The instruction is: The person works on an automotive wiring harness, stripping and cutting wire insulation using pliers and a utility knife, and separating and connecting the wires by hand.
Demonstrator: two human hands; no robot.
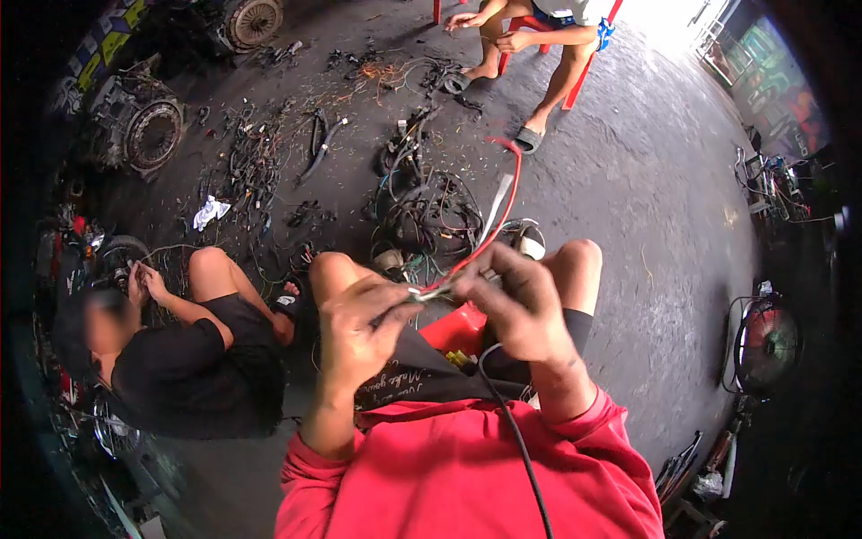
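My left hand (357, 325) is closed in a pinch on one end of a bundle of wires in front of my lap. My right hand (521, 310) is closed round the same bundle just to the right, its fingers slightly blurred. From between the hands a red wire (514, 190) curves up and away, with a flat whitish strip (496, 207) beside it. Exactly what lies between my fingertips is partly hidden. Beyond my hands, a tangled heap of dark wiring harness (431, 216) rests on the floor between my feet.
Below my hands is a red plastic container (456, 329) with yellow bits. A person in black (193, 377) sits at left; another person's legs (567, 76) show by a red chair. Wire scraps (256, 153), clutch-like machine parts (154, 135) and a fan (768, 346) stand around.
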